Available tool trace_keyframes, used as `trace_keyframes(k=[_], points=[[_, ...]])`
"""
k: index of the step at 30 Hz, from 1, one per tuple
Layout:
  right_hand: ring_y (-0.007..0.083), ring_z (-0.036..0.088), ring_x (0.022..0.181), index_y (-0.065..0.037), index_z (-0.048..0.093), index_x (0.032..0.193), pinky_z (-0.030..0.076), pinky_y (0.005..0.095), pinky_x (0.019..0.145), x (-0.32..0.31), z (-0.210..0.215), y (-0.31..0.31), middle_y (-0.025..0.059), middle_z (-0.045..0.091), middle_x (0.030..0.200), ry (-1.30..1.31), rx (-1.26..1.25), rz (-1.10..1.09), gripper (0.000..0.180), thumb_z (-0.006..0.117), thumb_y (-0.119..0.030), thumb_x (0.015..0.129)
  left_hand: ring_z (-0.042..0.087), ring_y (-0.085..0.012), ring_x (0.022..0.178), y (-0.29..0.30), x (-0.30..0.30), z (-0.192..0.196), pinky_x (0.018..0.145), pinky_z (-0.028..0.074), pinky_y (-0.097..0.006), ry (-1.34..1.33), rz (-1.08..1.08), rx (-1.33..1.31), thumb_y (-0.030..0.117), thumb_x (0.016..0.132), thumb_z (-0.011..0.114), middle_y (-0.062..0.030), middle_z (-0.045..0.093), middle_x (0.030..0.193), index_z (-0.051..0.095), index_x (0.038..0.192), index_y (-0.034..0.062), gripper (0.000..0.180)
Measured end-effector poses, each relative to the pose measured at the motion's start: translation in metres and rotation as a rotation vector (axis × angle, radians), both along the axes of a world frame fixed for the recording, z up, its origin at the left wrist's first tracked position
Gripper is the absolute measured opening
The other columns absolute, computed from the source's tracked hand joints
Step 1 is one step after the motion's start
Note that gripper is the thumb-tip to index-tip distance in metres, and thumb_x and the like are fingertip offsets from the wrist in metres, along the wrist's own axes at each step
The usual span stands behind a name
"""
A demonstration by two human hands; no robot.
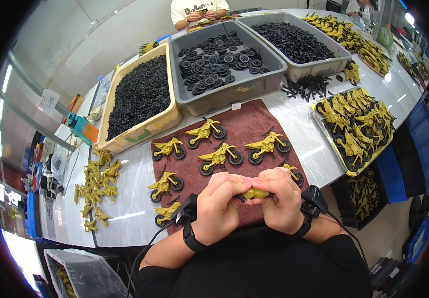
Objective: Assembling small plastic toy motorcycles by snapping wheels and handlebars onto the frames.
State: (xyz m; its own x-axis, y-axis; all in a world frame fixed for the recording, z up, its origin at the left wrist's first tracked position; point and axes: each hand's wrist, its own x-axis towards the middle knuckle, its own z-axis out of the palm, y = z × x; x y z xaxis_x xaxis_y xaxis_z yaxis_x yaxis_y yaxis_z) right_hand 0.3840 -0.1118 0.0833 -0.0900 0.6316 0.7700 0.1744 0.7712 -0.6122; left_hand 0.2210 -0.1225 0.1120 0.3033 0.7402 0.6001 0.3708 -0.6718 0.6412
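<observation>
Both hands meet at the near edge of the desk (294, 116), wrists bent inward, each wearing a black wrist strap with a cable. Left hand (218, 206) and right hand (281, 198) curl their fingers closed around one yellow motorcycle body (255, 193), a small moulded plastic piece, smooth and matte. Piece lies between the two thumbs, mostly hidden; only its middle shows. Just beyond, a dark red towel (246, 124), nappy cloth, carries finished yellow toy motorcycles (219, 158) with black wheels. Farther off, a grey bin of black wheels (219, 62); to its left, a beige bin of black parts (137, 94).
</observation>
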Motion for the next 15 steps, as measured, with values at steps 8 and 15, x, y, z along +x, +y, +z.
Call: trace_keyframes(k=[8,15], points=[[0.0245,0.060,0.078,-0.004,0.064,0.095,0.042,0.0334,0.073,0.006,0.009,0.005,0.0067,0.064,0.085,-0.078,-0.153,0.072,0.017,0.068,-0.013,0.083,0.059,-0.0257,0.078,0.006,-0.005,0.003,0.072,0.047,-0.033,0.012,0.033,-0.131,-0.007,0.072,0.068,-0.0106,0.060,0.085,0.059,0.094,-0.0008,0.025],[0.0255,0.058,0.076,-0.002,0.065,0.093,0.043,0.0331,0.072,0.008,-0.004,0.009,0.0092,0.063,0.086,-0.024,-0.320,0.140,0.013,0.065,-0.014,0.086,0.057,-0.0179,0.075,0.009,-0.006,0.001,0.069,0.046,-0.027,0.143,0.066,-0.226,-0.006,0.078,0.065,-0.0087,0.060,0.086,0.059,0.098,-0.0007,0.022]])
